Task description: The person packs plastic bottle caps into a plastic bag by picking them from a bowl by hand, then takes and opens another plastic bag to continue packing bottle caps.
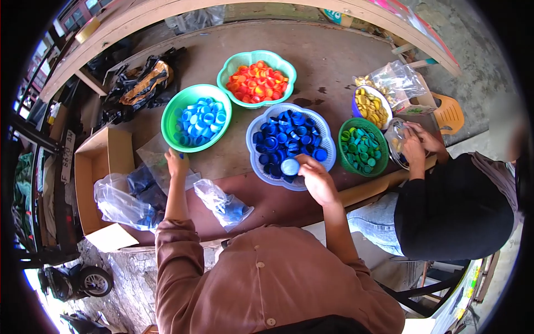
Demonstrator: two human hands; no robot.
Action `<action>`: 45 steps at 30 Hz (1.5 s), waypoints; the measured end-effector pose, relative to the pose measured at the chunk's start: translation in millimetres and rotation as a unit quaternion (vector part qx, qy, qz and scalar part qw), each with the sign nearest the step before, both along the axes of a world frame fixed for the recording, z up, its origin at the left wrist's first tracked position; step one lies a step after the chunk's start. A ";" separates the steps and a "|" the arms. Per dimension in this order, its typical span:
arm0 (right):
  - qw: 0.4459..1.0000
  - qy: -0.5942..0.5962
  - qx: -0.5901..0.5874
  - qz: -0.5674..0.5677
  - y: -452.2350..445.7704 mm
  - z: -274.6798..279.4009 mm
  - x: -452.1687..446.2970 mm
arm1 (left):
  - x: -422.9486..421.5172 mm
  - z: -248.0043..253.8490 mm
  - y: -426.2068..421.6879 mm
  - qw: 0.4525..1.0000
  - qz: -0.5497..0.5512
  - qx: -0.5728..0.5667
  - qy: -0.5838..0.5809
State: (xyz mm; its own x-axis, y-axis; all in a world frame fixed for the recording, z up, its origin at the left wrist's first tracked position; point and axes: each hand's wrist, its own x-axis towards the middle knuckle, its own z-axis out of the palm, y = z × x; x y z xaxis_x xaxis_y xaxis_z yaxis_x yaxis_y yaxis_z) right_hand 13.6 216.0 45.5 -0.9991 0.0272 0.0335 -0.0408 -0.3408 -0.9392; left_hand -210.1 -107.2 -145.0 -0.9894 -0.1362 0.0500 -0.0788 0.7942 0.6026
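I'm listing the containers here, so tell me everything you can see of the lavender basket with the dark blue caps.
The basket looks like perforated plastic, lavender, with a wavy, scalloped rim. It stands upright on the table, piled with dark blue caps. The right hand holds a light blue cap over its near side; whether the hand touches the rim is unclear.

Head-worn camera looks forward and down past wearer's shirt (261,286) onto table (192,64), fairly near (edges bowed, corners dark).
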 end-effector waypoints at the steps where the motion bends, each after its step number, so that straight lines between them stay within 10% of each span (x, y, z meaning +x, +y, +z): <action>1: 0.998 -0.026 0.033 0.037 -9.2 -7.3 -5.2 | 1.8 3.6 2.4 1.000 0.005 -0.030 0.000; 10: 0.953 0.127 0.255 0.098 -131.6 -79.9 -89.2 | 5.7 21.2 -4.6 0.993 -0.008 -0.111 -0.043; 17: 0.759 0.035 0.622 0.189 -166.0 -114.6 -108.0 | 13.2 2.8 -36.5 0.994 -0.097 -0.034 0.032; 19: 0.761 0.032 0.616 0.199 -159.9 -109.4 -96.2 | 27.0 14.7 -36.9 0.958 0.076 0.267 0.077; 22: 0.765 0.027 0.605 0.218 -137.6 -74.5 -68.9 | 57.5 50.1 -11.5 0.918 0.109 0.313 0.220; 28: 0.822 0.081 0.545 0.144 -112.2 -75.0 -22.5 | 98.0 139.0 101.3 0.872 -0.369 0.317 0.050; 33: 0.834 0.088 0.524 0.146 -100.2 -75.3 -6.3 | 93.5 113.9 159.0 0.833 -0.515 0.195 0.044; 45: 0.869 0.117 0.478 0.063 -96.9 -59.5 -4.6 | 156.3 127.8 59.4 0.922 -0.223 0.309 -0.075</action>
